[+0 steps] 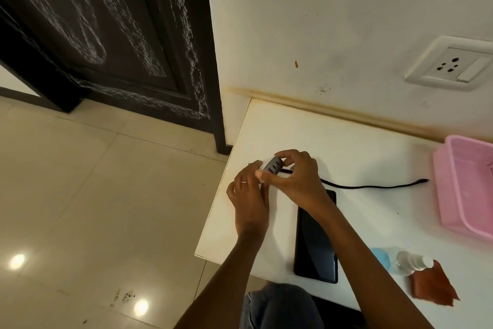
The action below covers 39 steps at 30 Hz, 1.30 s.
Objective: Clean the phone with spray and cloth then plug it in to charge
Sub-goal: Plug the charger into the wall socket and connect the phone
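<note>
A black phone (316, 243) lies flat, screen up, on the white table (360, 147), partly under my right forearm. Both hands hold a small grey charger adapter (272, 165) above the table's left part. My right hand (294, 178) grips it from the right and above, my left hand (249, 195) from the left and below. A black cable (373, 186) runs from the adapter to the right, its free end lying near the pink basket. The clear spray bottle (408, 262) lies on its side beside the rust-brown cloth (433, 286) at the table's front right.
A pink plastic basket (464, 187) stands at the table's right edge. A white wall socket with a switch (453, 64) is on the wall above the table. A dark door (106, 35) and tiled floor (93, 195) lie to the left.
</note>
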{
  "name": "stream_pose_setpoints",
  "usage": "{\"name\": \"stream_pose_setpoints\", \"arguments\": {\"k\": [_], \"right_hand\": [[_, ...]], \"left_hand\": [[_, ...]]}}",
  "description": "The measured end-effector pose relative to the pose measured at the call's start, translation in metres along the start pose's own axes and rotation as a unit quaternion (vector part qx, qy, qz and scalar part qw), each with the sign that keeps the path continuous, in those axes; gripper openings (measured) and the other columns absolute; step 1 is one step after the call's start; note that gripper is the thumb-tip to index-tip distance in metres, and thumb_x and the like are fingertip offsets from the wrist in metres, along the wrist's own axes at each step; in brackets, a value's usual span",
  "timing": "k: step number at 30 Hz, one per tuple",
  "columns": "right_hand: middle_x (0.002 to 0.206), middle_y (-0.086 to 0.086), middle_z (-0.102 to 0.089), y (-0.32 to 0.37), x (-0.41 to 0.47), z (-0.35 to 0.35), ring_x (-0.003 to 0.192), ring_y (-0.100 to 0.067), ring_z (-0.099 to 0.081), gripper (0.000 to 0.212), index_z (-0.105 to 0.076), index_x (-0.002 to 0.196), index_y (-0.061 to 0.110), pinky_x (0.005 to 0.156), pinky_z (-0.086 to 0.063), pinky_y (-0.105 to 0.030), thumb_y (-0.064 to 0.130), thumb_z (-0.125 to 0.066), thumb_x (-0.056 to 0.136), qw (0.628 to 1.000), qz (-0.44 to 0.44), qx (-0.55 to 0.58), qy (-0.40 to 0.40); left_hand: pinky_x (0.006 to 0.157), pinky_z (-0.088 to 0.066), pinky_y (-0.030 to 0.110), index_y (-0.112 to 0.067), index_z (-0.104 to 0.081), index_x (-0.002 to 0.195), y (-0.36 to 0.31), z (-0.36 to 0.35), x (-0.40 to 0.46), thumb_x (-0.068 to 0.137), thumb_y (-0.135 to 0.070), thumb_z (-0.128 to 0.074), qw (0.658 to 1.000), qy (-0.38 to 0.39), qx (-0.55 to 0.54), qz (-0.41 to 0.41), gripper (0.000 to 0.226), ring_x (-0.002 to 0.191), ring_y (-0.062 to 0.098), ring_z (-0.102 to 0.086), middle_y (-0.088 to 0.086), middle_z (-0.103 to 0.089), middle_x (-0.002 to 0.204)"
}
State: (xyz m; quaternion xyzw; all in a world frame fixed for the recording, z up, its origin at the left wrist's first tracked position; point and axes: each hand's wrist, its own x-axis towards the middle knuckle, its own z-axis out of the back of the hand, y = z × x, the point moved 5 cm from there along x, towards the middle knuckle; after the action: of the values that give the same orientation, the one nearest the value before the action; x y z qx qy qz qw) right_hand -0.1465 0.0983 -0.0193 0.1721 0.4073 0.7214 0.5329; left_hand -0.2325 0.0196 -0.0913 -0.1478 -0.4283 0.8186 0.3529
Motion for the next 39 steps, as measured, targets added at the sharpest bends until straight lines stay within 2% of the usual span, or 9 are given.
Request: {"name": "stream_pose_setpoints", "arguments": {"k": [4,8,12,16,23,27,31,36,39], "right_hand": [[0.097,0.006,-0.058,-0.011,0.017,0.009,0.103,-0.019,-0.052,0.031,-0.057,0.108,0.025,0.084,-0.046,-0.033,0.044,-0.062,0.084,0.993,-0.032,0.106,-0.031],[0.103,-0.003,-0.061,-0.024,0.034,-0.010,0.107,-0.025,-0.052,0.023,-0.062,0.107,0.019,0.092,-0.042,-0.046,0.027,-0.063,0.086,1.000,-0.018,-0.008,0.011],[0.104,0.001,-0.060,-0.026,0.042,-0.034,0.108,-0.023,-0.044,0.022,-0.066,0.099,0.024,0.078,-0.031,-0.033,0.038,-0.067,0.081,0.988,0.011,-0.147,0.044],[0.093,-0.001,-0.061,-0.023,0.044,-0.039,0.100,-0.024,-0.046,0.007,-0.062,0.084,0.019,0.072,-0.023,-0.033,0.025,-0.063,0.086,0.980,0.051,-0.193,0.013],[0.085,-0.005,-0.069,-0.023,0.040,-0.013,0.080,-0.023,-0.063,0.005,-0.056,0.090,0.011,0.079,-0.050,-0.043,0.008,-0.052,0.092,0.999,0.026,-0.026,-0.002],[0.085,-0.005,-0.069,-0.012,0.035,0.010,0.078,-0.018,-0.063,0.014,-0.062,0.104,0.010,0.072,-0.048,-0.020,0.009,-0.056,0.091,0.998,0.036,0.034,-0.031],[0.083,0.009,-0.066,0.006,0.026,0.027,0.077,0.001,-0.059,0.012,-0.072,0.095,0.015,0.067,-0.039,0.002,0.016,-0.067,0.084,0.995,0.071,0.051,-0.037],[0.090,0.004,-0.069,0.016,0.012,0.027,0.085,-0.007,-0.052,0.014,-0.074,0.096,0.017,0.072,-0.039,-0.018,0.018,-0.070,0.082,0.992,0.106,-0.056,-0.025],[0.091,0.001,-0.067,0.018,0.009,0.024,0.082,-0.005,-0.043,0.017,-0.073,0.099,0.019,0.072,-0.032,-0.018,0.019,-0.069,0.083,0.984,0.118,-0.127,-0.029]], "left_hand": [[0.103,-0.029,0.037,-0.020,-0.049,0.131,0.003,0.002,0.004,0.090,-0.021,-0.060,0.999,-0.021,-0.017,0.045,0.043,0.119,0.029,-0.046,0.008,-0.056,0.129],[0.099,-0.030,0.030,-0.021,-0.047,0.133,0.003,0.003,0.005,0.090,-0.021,-0.060,0.996,-0.032,-0.034,0.070,0.044,0.118,0.024,-0.047,0.005,-0.056,0.129],[0.097,-0.031,0.027,-0.024,-0.046,0.134,0.006,0.002,0.006,0.092,-0.026,-0.058,0.993,-0.035,-0.050,0.102,0.044,0.118,0.022,-0.046,0.002,-0.055,0.132],[0.097,-0.032,0.028,-0.024,-0.046,0.134,0.005,-0.002,0.005,0.092,-0.027,-0.058,0.993,-0.033,-0.045,0.102,0.044,0.117,0.021,-0.047,0.002,-0.055,0.132],[0.097,-0.034,0.032,-0.027,-0.044,0.133,0.005,-0.005,0.005,0.087,-0.045,-0.053,0.993,-0.020,-0.057,0.105,0.050,0.116,0.018,-0.043,0.002,-0.054,0.131],[0.100,-0.042,0.043,-0.026,-0.046,0.132,0.003,-0.005,0.006,0.087,-0.036,-0.061,0.994,-0.019,-0.044,0.100,0.049,0.116,0.022,-0.046,0.004,-0.055,0.130],[0.101,-0.040,0.045,-0.026,-0.045,0.133,0.001,-0.004,0.005,0.089,-0.033,-0.059,0.995,-0.018,-0.032,0.096,0.047,0.116,0.023,-0.045,0.004,-0.054,0.131],[0.102,-0.039,0.044,-0.027,-0.044,0.134,0.000,-0.004,0.005,0.092,-0.034,-0.055,0.994,-0.012,-0.035,0.102,0.045,0.117,0.023,-0.043,0.003,-0.053,0.132],[0.102,-0.038,0.044,-0.025,-0.045,0.134,-0.001,-0.004,0.005,0.091,-0.033,-0.056,0.994,-0.013,-0.036,0.099,0.045,0.117,0.025,-0.045,0.005,-0.054,0.132]]}}
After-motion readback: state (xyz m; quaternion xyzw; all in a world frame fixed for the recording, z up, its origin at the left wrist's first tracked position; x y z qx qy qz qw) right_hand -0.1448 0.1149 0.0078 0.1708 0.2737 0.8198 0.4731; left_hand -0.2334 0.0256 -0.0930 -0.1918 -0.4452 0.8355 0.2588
